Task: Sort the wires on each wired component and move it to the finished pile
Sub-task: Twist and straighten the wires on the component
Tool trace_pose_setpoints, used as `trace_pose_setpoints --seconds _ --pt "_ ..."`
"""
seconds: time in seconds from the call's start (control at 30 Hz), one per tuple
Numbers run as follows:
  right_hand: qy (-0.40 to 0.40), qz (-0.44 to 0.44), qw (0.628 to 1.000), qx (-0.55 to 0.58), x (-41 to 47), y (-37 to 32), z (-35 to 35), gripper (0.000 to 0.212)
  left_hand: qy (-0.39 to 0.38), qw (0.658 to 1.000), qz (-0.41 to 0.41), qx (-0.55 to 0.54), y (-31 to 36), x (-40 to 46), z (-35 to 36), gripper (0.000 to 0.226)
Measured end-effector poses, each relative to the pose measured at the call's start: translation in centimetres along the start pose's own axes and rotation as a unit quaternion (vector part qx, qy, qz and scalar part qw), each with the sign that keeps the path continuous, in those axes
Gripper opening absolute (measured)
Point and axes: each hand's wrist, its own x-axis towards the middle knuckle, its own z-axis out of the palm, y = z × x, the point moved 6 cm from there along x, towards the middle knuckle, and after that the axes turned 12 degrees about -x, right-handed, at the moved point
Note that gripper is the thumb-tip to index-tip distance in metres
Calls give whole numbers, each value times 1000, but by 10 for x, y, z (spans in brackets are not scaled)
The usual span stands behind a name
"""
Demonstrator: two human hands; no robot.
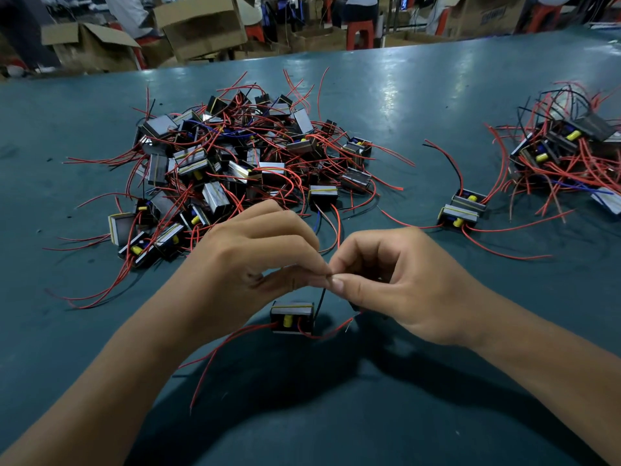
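both the left hand (pixel 255 260) and right hand (pixel 396 280) pinch the black wire (pixel 322 299) just above the component (pixel 291 317); best pull gently, straightening it

A small wired component (pixel 291 317), a dark block with a grey banded top and a yellow part on its front, sits upright on the counter (pixel 420 105) nearest the viewer. Red wires trail from it to the left and right, and a black wire (pixel 321 299) rises from its right side. Behind it lies a large tangled pile (pixel 235 163) of like components with red, black and blue wires. Far right is a smaller pile (pixel 568 153), with two components (pixel 465 208) just beside it.
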Motion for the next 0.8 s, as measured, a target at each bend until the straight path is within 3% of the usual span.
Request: trace_pose_setpoints --seconds 0.27,0.53,0.7,0.8 --pt "16 -6 1000 10 2 2 -1 7 2 1000 -16 -3 -7 0 7 20" --pt "49 -19 996 -75 -1 1 -5 9 -46 986 -139 -84 -14 -5 20 18" --pt "68 -22 991 -113 -2 0 -4 7 -50 943 -264 -196 -20 -11 27 26" --pt "61 -8 992 -106 -1 4 -3 8 -28 889 -366 -273 -25 -20 32 31"
